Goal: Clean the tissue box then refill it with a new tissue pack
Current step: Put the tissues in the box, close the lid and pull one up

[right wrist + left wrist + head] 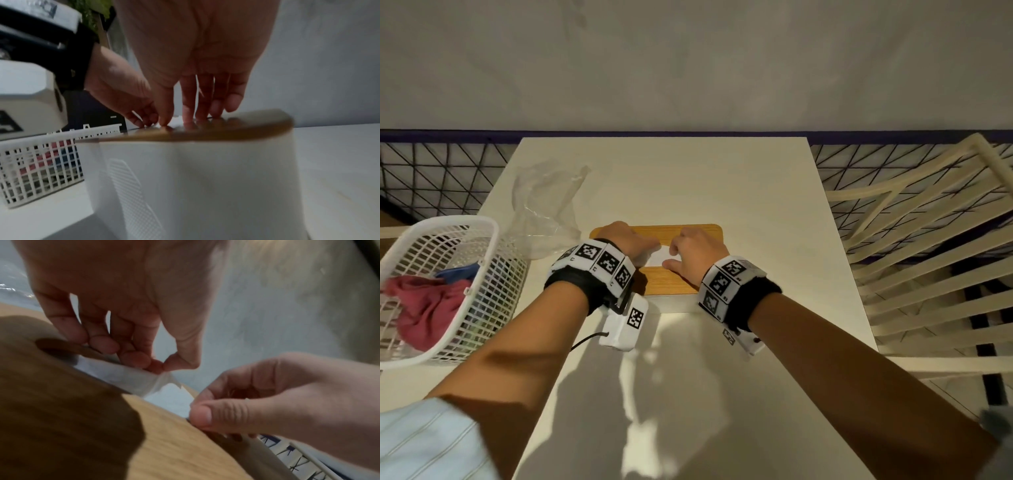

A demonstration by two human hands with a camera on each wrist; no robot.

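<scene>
The tissue box stands mid-table, with a white body (205, 178) and a wooden lid (674, 282). A white tissue (655, 259) shows at the slot in the lid. Both hands are on top of the box at that slot. My left hand (162, 365) pinches a raised corner of the tissue (131, 378) between thumb and forefinger. My right hand (195, 408) holds the tissue's other edge with thumb and curled forefinger, and its remaining fingers (218, 110) touch the lid (246, 128). The inside of the box is hidden.
A crumpled clear plastic wrapper (544, 205) lies on the table (722, 178) at the back left. A white mesh basket (441, 226) with a red cloth (424, 308) stands off the left edge. A cream slatted chair (928, 240) is on the right.
</scene>
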